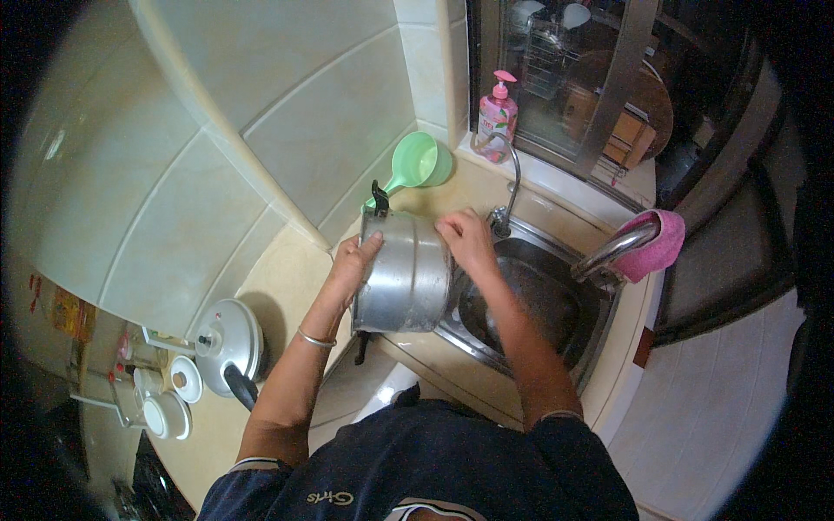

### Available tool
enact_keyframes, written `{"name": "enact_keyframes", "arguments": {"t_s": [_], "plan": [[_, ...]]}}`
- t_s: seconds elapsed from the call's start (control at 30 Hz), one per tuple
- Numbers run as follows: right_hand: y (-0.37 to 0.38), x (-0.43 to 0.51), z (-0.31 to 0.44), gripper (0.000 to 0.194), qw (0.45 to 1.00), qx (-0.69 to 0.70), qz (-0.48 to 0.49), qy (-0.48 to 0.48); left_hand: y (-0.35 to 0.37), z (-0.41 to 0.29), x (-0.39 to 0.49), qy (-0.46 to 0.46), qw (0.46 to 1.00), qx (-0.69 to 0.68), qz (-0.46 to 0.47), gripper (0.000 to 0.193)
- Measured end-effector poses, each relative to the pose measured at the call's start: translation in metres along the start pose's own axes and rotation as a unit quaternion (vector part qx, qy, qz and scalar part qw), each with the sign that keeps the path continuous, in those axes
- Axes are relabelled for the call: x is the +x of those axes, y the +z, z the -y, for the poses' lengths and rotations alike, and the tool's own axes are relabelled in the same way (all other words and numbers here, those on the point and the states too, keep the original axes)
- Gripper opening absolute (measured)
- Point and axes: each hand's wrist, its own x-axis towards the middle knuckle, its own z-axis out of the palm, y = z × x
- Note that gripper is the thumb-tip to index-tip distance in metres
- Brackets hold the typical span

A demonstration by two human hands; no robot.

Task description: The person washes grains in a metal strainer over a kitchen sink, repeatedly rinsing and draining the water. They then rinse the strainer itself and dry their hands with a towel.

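Observation:
An aluminium pot (407,280) with black side handles lies tipped on its side in the air, its wall facing me, by the left edge of the sink (554,306). My left hand (357,260) grips it near the rim, thumb on the outer wall. At the pot's base end is my right hand (466,238), fingers curled and slightly blurred; whether they hold anything cannot be told. Behind the pot, a green plastic dipper (420,161) rests in the counter corner. The pot's inside is hidden.
A pink pump bottle (496,120) stands on the window ledge behind a thin curved spout (515,176). A pink cloth (651,244) hangs over the metal faucet (616,251) at right. On the left counter are a lidded pressure cooker (231,345) and a white container (166,415).

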Motion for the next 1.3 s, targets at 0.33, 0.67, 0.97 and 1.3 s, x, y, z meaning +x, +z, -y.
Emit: {"name": "enact_keyframes", "arguments": {"t_s": [0.33,0.67,0.97,1.3], "plan": [[-0.003,-0.074,0.023,0.008,0.995,0.033,-0.079,-0.043,0.004,0.004,-0.003,0.007,1.000,-0.027,-0.003,0.035],[0.003,0.024,-0.023,0.023,0.994,0.045,0.061,0.084,0.002,-0.001,-0.006,0.013,0.999,0.032,-0.007,0.033],[-0.013,-0.085,0.031,0.010,0.991,0.022,-0.081,-0.100,0.000,-0.003,-0.002,0.023,1.000,0.019,0.006,0.034],[-0.006,0.026,-0.019,0.016,0.994,0.018,0.102,0.020,-0.003,0.000,0.000,0.001,0.999,0.025,0.024,0.033]]}}
